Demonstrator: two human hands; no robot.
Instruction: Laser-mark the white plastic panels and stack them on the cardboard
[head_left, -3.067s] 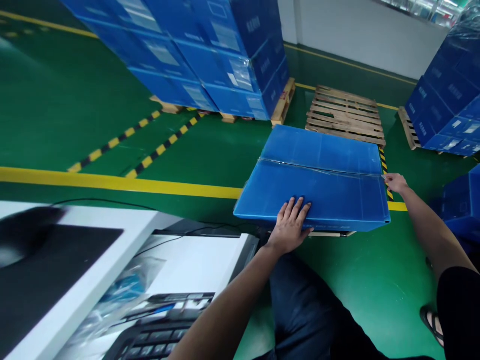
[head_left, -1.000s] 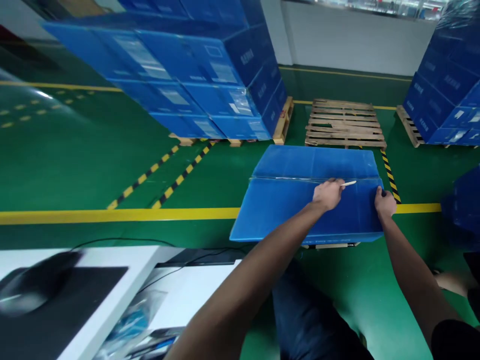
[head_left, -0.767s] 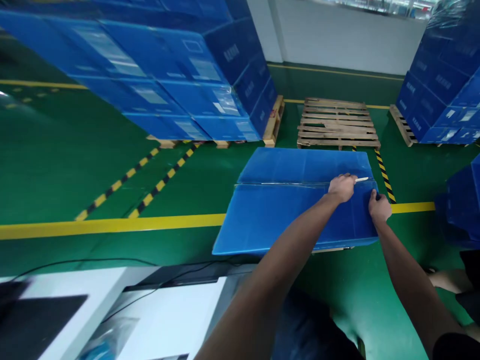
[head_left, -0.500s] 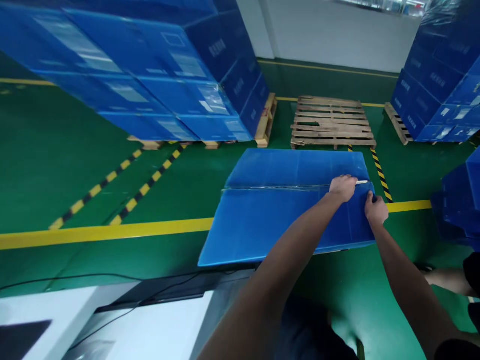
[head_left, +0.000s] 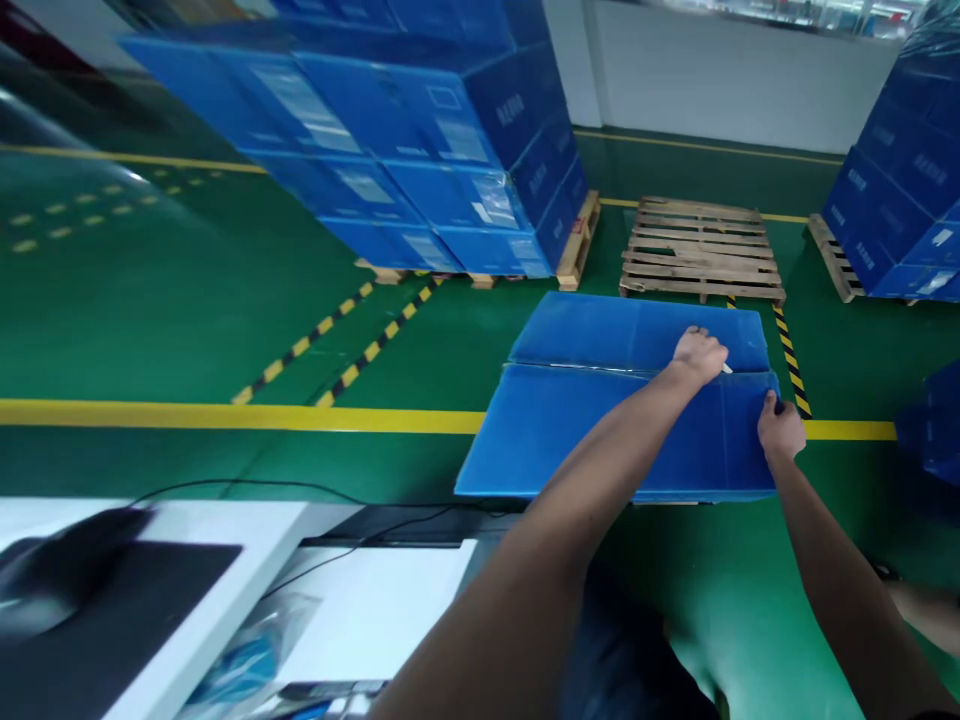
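The left hand [head_left: 700, 352] gripped a pale tool [head_left: 727, 368] by the box's [head_left: 570, 425] seam; the right hand [head_left: 781, 428] clasped the box's edge. Shallow, steady strokes seemed best.

I read blue on green, cut by yellow.
Blue box [head_left: 570, 420], bright on top, darker toward its right edge; off-white tool [head_left: 726, 369] near that edge, in the left hand [head_left: 700, 352]. Floor [head_left: 337, 330] glossy green, one broad solid yellow line [head_left: 225, 415], plus black-and-yellow hatched strips [head_left: 300, 346]. Box stack [head_left: 360, 130] blue, white labels on its front, pale lettering on the darker side; bare pallet [head_left: 701, 245] weathered brown, slatted. Wall [head_left: 690, 75] greyish white. Desk [head_left: 274, 525] white; by its far edge I get a black mouse [head_left: 67, 565], blurred, and a black pad [head_left: 180, 585].
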